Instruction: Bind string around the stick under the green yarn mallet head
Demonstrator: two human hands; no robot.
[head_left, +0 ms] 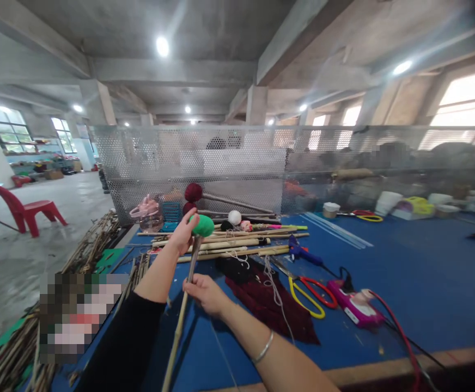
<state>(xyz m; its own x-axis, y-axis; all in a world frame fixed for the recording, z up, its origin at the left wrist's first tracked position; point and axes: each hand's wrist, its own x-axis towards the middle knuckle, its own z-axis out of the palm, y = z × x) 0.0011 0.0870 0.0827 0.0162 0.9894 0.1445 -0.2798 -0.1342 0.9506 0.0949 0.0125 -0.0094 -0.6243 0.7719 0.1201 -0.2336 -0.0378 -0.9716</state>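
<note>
A long bamboo stick [176, 345] stands at a slant in front of me, with a rounded green head [203, 225] at its upper end. My left hand [183, 234] is closed around the near side of that green head. Lower down, my right hand [205, 291] pinches the stick where a greyish-brown upper stretch [194, 258] meets the pale bamboo. Dark red cloth [268, 305] lies to the right of my right hand, with loose white string [276, 294] across it. Behind the hands rest several pale sticks [237, 243].
Scissors with red and yellow handles [311, 296], a blue glue gun [300, 250] and a magenta power strip [355, 305] with cords lie rightward on the blue table [433, 272]. A perforated metal screen [229, 163] stands behind. Twig bundles [90, 242] line the left edge.
</note>
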